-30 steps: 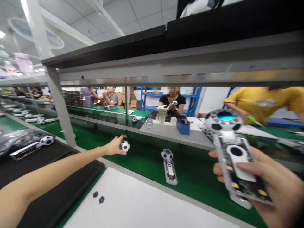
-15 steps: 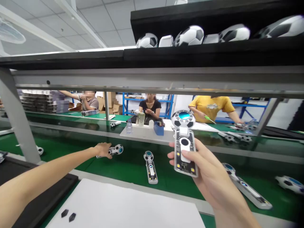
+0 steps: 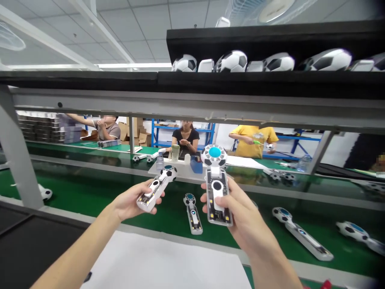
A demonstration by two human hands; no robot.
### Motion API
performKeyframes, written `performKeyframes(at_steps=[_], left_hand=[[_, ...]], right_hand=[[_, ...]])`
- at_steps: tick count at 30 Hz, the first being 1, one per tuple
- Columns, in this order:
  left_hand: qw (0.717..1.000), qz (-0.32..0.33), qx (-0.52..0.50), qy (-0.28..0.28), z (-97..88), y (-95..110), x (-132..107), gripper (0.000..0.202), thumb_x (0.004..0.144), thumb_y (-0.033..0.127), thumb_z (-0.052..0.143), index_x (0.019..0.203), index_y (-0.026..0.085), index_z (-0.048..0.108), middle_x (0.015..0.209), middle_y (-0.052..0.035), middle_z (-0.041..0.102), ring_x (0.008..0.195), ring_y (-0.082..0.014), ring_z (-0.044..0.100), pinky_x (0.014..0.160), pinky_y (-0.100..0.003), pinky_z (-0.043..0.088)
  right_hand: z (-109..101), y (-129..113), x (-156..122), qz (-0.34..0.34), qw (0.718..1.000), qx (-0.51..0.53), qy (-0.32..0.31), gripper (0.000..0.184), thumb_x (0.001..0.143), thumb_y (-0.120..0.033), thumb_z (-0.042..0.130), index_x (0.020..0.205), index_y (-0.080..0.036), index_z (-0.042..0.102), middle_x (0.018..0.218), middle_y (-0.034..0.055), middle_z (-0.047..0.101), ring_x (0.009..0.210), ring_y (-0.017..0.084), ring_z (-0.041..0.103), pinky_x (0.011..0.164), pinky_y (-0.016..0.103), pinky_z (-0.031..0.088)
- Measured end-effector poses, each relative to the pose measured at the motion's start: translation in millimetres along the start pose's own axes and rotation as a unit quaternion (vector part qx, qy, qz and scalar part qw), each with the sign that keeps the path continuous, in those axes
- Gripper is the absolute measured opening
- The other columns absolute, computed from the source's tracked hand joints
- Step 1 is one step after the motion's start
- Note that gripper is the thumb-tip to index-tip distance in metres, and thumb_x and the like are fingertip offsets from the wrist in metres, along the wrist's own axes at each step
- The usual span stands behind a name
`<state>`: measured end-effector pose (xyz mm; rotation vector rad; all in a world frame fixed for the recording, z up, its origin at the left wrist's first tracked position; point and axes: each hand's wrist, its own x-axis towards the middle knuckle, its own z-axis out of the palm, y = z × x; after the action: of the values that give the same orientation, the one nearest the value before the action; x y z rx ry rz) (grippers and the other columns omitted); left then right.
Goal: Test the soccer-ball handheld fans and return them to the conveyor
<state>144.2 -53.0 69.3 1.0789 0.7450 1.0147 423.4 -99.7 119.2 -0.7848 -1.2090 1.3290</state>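
Observation:
My left hand [image 3: 128,202] is closed around the handle of a soccer-ball-headed handheld device [image 3: 164,178], tilted up to the right above the green belt. Its thumb lies by the white strip on the handle. Upright in my right hand [image 3: 240,210] is a matching soccer-ball-headed device [image 3: 214,156], its blue round face towards me. Yellow parts and a dark circuit board show through its clear handle cover, and my thumb rests on the white strip. Between and below my hands, another such device [image 3: 193,216] lies on the belt.
More devices lie on the green belt [image 3: 240,241], including one at right [image 3: 303,235]. White paper [image 3: 168,261] covers the near bench beside a black tray [image 3: 27,245]. Overhead runs a black shelf [image 3: 120,80] carrying ball-headed pieces. Co-workers sit or stand across the line.
My left hand has lifted a device off the belt and drawn it up beside the other. My right hand, still holding its device, has shifted slightly left.

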Motion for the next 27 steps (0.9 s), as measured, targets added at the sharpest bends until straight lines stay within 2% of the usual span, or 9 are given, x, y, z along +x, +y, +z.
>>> performKeyframes(at_steps=[2,5,8,12,16,21,25,27], left_hand=[[0.997,0.030,-0.053,-0.040,13.4,0,-15,0.050,0.079,0.021,0.063,0.128,0.021,0.052,0.105,-0.0083,0.065,0.079,-0.0169,0.062,0.057,-0.026,0.052],[0.979,0.082,-0.159,-0.095,27.3,-3,-32,0.044,0.086,0.016,0.057,0.129,0.016,0.056,0.122,-0.0146,0.062,0.082,-0.0166,0.062,0.056,-0.024,0.052],[0.965,0.109,-0.215,-0.107,37.4,-6,-41,0.041,0.089,0.014,0.053,0.129,0.015,0.059,0.134,-0.0161,0.057,0.085,-0.0169,0.062,0.059,-0.027,0.055],[0.961,0.129,-0.221,-0.108,47.3,-9,-46,0.039,0.088,0.011,0.054,0.125,0.022,0.062,0.127,-0.0110,0.060,0.087,-0.0175,0.061,0.062,-0.029,0.056],[0.962,0.161,-0.189,-0.116,54.2,-7,-51,0.044,0.082,0.012,0.063,0.123,0.027,0.060,0.115,-0.0064,0.060,0.084,-0.0155,0.058,0.063,-0.029,0.055],[0.968,0.200,-0.097,-0.120,58.2,0,-56,0.050,0.074,0.017,0.073,0.119,0.032,0.055,0.107,-0.0036,0.057,0.080,-0.0166,0.058,0.062,-0.032,0.054],[0.974,0.213,-0.020,-0.072,57.8,1,-56,0.076,0.075,0.018,0.074,0.136,0.041,0.035,0.115,-0.0061,0.059,0.080,-0.0198,0.065,0.065,-0.034,0.054],[0.980,0.186,-0.018,-0.069,58.3,0,-55,0.075,0.075,0.020,0.074,0.136,0.037,0.034,0.106,-0.0062,0.063,0.074,-0.0185,0.065,0.062,-0.032,0.053]], right_hand=[[-1,4,1,0.003,0.999,0.018,-0.048,0.042,0.075,-0.021,0.065,0.117,-0.019,0.058,0.084,0.0051,0.071,0.067,0.018,0.066,0.057,0.025,0.052],[0,8,1,0.011,0.989,0.074,-0.127,0.038,0.077,-0.025,0.066,0.114,-0.017,0.062,0.087,0.0092,0.073,0.071,0.022,0.070,0.059,0.027,0.053],[6,10,-2,0.009,0.974,0.150,-0.170,0.035,0.078,-0.027,0.066,0.112,-0.016,0.066,0.092,0.0099,0.073,0.072,0.022,0.071,0.064,0.029,0.055],[17,14,-4,0.014,0.961,0.216,-0.173,0.030,0.078,-0.026,0.064,0.106,-0.017,0.071,0.095,0.0076,0.073,0.071,0.018,0.068,0.065,0.029,0.055],[26,21,-2,0.017,0.961,0.200,-0.191,0.032,0.079,-0.032,0.064,0.107,-0.020,0.070,0.084,0.0067,0.072,0.065,0.018,0.065,0.060,0.027,0.049],[36,32,3,0.007,0.971,0.155,-0.184,0.036,0.075,-0.031,0.068,0.109,-0.019,0.064,0.083,0.0068,0.069,0.059,0.018,0.062,0.054,0.027,0.043],[43,42,5,-0.036,0.993,0.063,-0.097,0.054,0.074,-0.025,0.068,0.126,-0.024,0.052,0.094,0.0056,0.069,0.073,0.021,0.064,0.062,0.030,0.050],[46,46,4,-0.067,0.996,0.029,-0.054,0.068,0.076,-0.023,0.068,0.138,-0.029,0.040,0.106,0.0048,0.067,0.081,0.021,0.064,0.066,0.030,0.052]])
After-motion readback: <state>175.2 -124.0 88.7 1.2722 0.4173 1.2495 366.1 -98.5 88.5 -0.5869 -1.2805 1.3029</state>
